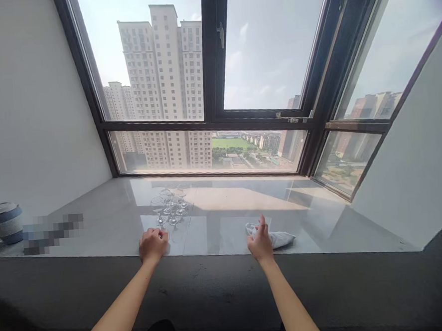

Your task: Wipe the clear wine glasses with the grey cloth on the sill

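Observation:
My left hand [153, 244] is curled closed at the front edge of the window sill, just in front of a cluster of stemmed glasses [172, 211]. Whatever its fingers may hold is hidden. Several of these clear glasses stand upright close together. Further right, my right hand [260, 242] is over the sill with one finger pointing up and the others bent in. A faint clear shape shows behind those fingers, too indistinct to name. Directly beside and partly behind this hand lies a bunched white cloth [282, 238].
The glossy sill [217, 230] runs below a dark-framed window [218, 120], with sunlight across its back part. At the far left stands a blue and white striped container [4, 226], near a pixelated patch. White walls [33, 107] close both sides.

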Demonstrator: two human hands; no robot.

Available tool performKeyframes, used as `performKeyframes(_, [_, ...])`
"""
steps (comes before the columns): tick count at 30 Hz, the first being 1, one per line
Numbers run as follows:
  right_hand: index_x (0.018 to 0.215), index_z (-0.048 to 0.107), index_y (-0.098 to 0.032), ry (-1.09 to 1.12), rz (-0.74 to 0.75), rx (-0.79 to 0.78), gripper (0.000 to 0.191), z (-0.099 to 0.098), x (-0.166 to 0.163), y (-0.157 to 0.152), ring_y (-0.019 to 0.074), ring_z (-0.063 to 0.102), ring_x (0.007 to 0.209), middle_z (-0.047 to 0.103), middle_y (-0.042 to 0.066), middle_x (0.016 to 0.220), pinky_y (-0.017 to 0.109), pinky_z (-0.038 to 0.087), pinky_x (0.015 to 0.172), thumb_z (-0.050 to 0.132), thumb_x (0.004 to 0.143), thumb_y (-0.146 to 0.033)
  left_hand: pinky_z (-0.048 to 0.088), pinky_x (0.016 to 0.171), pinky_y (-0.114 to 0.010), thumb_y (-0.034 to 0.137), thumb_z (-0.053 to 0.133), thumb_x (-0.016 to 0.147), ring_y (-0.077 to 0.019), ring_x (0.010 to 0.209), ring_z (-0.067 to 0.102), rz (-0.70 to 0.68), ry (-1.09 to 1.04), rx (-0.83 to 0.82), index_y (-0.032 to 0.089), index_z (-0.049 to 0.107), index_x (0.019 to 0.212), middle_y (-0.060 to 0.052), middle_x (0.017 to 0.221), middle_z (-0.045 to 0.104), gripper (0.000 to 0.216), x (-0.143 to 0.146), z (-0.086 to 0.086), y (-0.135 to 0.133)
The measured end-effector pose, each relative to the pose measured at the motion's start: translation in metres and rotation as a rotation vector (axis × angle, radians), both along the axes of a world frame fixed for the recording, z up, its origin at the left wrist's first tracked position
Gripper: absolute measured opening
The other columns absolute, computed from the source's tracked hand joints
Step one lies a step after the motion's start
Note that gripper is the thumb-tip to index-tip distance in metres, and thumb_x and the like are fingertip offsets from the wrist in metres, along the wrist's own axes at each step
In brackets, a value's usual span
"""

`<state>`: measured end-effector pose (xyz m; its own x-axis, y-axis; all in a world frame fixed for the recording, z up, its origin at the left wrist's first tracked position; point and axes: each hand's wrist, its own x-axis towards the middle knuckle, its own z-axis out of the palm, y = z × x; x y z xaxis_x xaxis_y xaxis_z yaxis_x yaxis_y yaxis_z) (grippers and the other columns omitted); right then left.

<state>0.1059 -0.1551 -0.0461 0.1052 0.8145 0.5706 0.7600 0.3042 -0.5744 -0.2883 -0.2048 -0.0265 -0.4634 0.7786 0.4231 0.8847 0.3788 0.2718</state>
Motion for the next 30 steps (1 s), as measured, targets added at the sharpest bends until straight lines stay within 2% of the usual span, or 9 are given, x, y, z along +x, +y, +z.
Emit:
performKeyframes(2, [0.150, 0.000, -0.021, -0.018, 0.075, 0.021, 0.085, 0.009, 0.005, -0.004, 0.0261, 0.056, 0.107, 0.044, 0.016, 0.131, 0.041, 0.047, 0.087, 0.045, 0.078, -0.020, 0.037, 0.079, -0.035, 0.038, 0.039, 0.088, -0.0250, 0.093, 0.055, -0.010, 0.006, -0.009, 0.020, 0.064, 0.077, -0.009, 0.094, 0.063, 0.033, -0.001, 0.001, 0.000])
performKeyframes(4, [0.151, 0.004, -0.023, -0.090, 0.065, 0.068, 0.081, 0.014, 0.010, -0.008, 0.0277, 0.052, 0.114, 0.045, 0.014, 0.132, 0.046, 0.041, 0.097, 0.046, 0.082, -0.026, 0.038, 0.078, -0.035, 0.038, 0.038, 0.089, -0.0254, 0.093, 0.055, -0.027, 0.038, -0.012, 0.020, 0.064, 0.078, -0.009, 0.096, 0.063, 0.033, -0.001, 0.002, 0.000])
performKeyframes(7, [0.150, 0.010, -0.023, -0.167, -0.084, 0.068, 0.075, 0.010, 0.015, -0.010, 0.0314, 0.048, 0.118, 0.050, 0.013, 0.129, 0.053, 0.031, 0.104, 0.046, 0.085, -0.033, 0.039, 0.078, -0.034, 0.035, 0.036, 0.090, -0.0255, 0.096, 0.054, -0.129, 0.136, -0.026, 0.019, 0.063, 0.083, -0.010, 0.099, 0.062, 0.032, 0.001, 0.003, 0.001])
performKeyframes(11, [0.149, 0.016, -0.016, -0.122, -0.222, 0.009, 0.073, -0.010, 0.012, -0.003, 0.0310, 0.053, 0.109, 0.058, 0.014, 0.119, 0.047, 0.036, 0.098, 0.047, 0.084, -0.030, 0.041, 0.079, -0.034, 0.031, 0.035, 0.090, -0.0255, 0.099, 0.054, -0.226, 0.218, -0.103, 0.018, 0.062, 0.091, -0.011, 0.101, 0.061, 0.030, 0.004, 0.005, 0.007])
performKeyframes(14, [0.147, 0.020, -0.015, -0.087, -0.252, 0.010, 0.070, -0.018, 0.011, 0.001, 0.0295, 0.054, 0.107, 0.059, 0.013, 0.115, 0.043, 0.038, 0.095, 0.046, 0.083, -0.025, 0.042, 0.082, -0.037, 0.031, 0.039, 0.087, -0.0275, 0.102, 0.054, -0.189, 0.153, -0.192, 0.017, 0.063, 0.093, -0.013, 0.106, 0.061, 0.028, 0.002, 0.012, 0.016])
performKeyframes(18, [0.147, 0.021, -0.016, -0.066, -0.236, 0.018, 0.069, -0.017, 0.013, 0.001, 0.0281, 0.054, 0.108, 0.058, 0.012, 0.116, 0.040, 0.040, 0.091, 0.045, 0.082, -0.021, 0.044, 0.086, -0.040, 0.036, 0.042, 0.086, -0.0313, 0.110, 0.053, -0.061, -0.053, -0.235, 0.015, 0.064, 0.107, -0.016, 0.120, 0.058, 0.037, 0.000, 0.031, 0.037])
performKeyframes(22, [0.147, 0.021, -0.016, -0.043, -0.230, 0.007, 0.069, -0.013, 0.014, -0.002, 0.0276, 0.054, 0.107, 0.059, 0.011, 0.113, 0.039, 0.041, 0.089, 0.044, 0.081, -0.019, 0.043, 0.089, -0.040, 0.037, 0.044, 0.085, -0.0319, 0.115, 0.051, -0.106, -0.097, -0.229, 0.021, 0.069, 0.099, -0.011, 0.121, 0.061, 0.034, 0.006, 0.043, 0.055])
performKeyframes(25, [0.146, 0.022, -0.017, -0.031, -0.218, 0.012, 0.068, -0.013, 0.013, -0.002, 0.0280, 0.054, 0.107, 0.058, 0.013, 0.114, 0.040, 0.042, 0.088, 0.043, 0.082, -0.020, 0.041, 0.092, -0.041, 0.034, 0.045, 0.084, -0.0319, 0.117, 0.051, -0.142, -0.111, -0.214, 0.024, 0.072, 0.092, -0.008, 0.121, 0.062, 0.030, 0.014, 0.041, 0.063])
performKeyframes(30, [0.144, 0.024, -0.016, -0.022, -0.202, 0.052, 0.065, -0.015, 0.013, 0.000, 0.0284, 0.054, 0.106, 0.057, 0.013, 0.111, 0.042, 0.044, 0.087, 0.042, 0.082, -0.018, 0.041, 0.093, -0.040, 0.029, 0.049, 0.082, -0.0302, 0.119, 0.052, -0.192, -0.142, -0.214, 0.021, 0.067, 0.113, -0.011, 0.132, 0.055, 0.036, 0.022, 0.031, 0.072])
